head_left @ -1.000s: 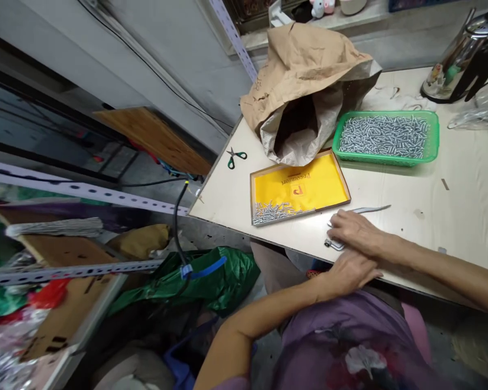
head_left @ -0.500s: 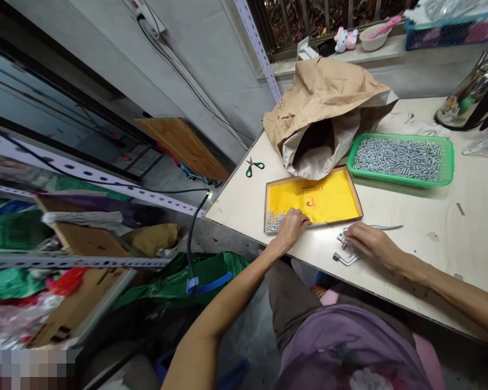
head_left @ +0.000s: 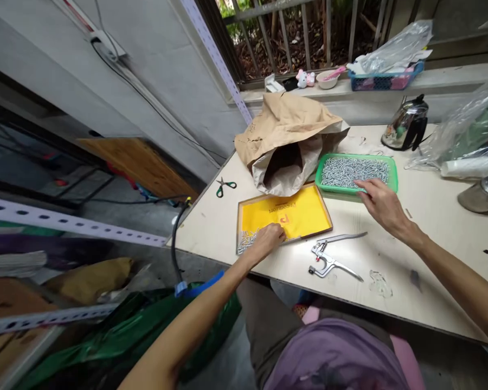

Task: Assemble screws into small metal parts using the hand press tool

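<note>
My left hand (head_left: pixel 270 237), its fingers curled together, rests at the front of a shallow cardboard tray (head_left: pixel 331 228) lined with yellow. What those fingers hold, if anything, is hidden. Small silvery metal pieces (head_left: pixel 246 241) lie in the tray's left corner, beside that hand. My right hand (head_left: pixel 384 206) reaches over the front rim of a green plastic basket (head_left: pixel 393 176), fingers stretched toward the heap of similar metal pieces (head_left: pixel 352 169) inside. Its thumb stands apart from the fingers. Between the hands, metal hand pliers (head_left: pixel 329 262) lie on the table with their handles spread.
A crumpled brown paper bag (head_left: pixel 284 141) stands behind the tray, its mouth facing me. Green-handled scissors (head_left: pixel 225 187) lie left of it. A glass kettle (head_left: pixel 404 124), plastic bags (head_left: pixel 467 130) and a metal cup (head_left: pixel 482 194) are on the right. The table (head_left: pixel 211 233) ends at the left.
My right hand has left the pliers, which now lie on the table, and moved up to the green basket. My left hand stays at the tray's front. The view has swung right.
</note>
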{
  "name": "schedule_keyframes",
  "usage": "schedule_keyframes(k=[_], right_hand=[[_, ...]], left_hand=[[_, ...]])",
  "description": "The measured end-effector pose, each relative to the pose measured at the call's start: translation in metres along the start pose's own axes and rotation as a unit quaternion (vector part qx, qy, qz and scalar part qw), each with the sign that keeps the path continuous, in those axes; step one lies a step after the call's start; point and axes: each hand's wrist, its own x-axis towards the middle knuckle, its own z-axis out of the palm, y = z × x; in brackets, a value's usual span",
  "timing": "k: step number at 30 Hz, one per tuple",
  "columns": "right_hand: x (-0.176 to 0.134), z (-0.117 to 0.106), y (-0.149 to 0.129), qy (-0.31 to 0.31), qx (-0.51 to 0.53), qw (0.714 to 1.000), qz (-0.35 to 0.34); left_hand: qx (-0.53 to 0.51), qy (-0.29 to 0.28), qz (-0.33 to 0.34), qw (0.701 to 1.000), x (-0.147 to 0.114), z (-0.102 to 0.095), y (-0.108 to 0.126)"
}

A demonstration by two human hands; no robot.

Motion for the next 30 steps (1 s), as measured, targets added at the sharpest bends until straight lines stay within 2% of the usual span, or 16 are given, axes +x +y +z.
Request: schedule_keyframes(k=[2,5,9,12,15,17,21,23,25,30], right_hand=[[-0.026,0.001,-0.009,-0.035,0.027,0.999,-0.015],[-0.07,0.006,-0.022,-0.133,0.08,0.987,-0.04],[-0.113,0.013,-0.037,-0.236,0.119,0.964,-0.045],[-0.118,0.015,-0.045,-0.235,0.138,0.961,-0.037],[-0.097,0.024,-0.056,-0.185,0.183,0.965,-0.04],[-0.073,0.036,-0.068,-0.157,0.233,0.959,-0.034],[-0.024,0.071,-0.099,-0.114,0.339,0.934,0.017],[-0.008,0.088,-0.113,-0.105,0.374,0.921,0.039],[0.002,0.098,-0.124,-0.101,0.392,0.913,0.049],[0.008,0.11,-0.134,-0.088,0.38,0.92,0.045]], left_hand=[[0.012,0.006,-0.005,1.0,0.0,-0.002,0.001],[0.008,0.019,-0.004,1.0,0.002,0.0,-0.003],[0.015,0.019,0.042,0.999,0.005,0.008,-0.015],[-0.018,0.032,0.061,0.997,0.007,0.012,-0.023],[-0.154,0.087,0.031,0.984,0.006,0.013,-0.024],[-0.288,0.114,-0.004,0.951,0.003,0.012,-0.018],[-0.518,0.115,-0.034,0.847,-0.011,0.008,0.003],[-0.581,0.119,-0.027,0.805,-0.02,0.005,0.011],[-0.62,0.125,-0.021,0.774,-0.027,0.002,0.016],[-0.703,0.118,-0.046,0.7,-0.033,-0.001,0.011]])
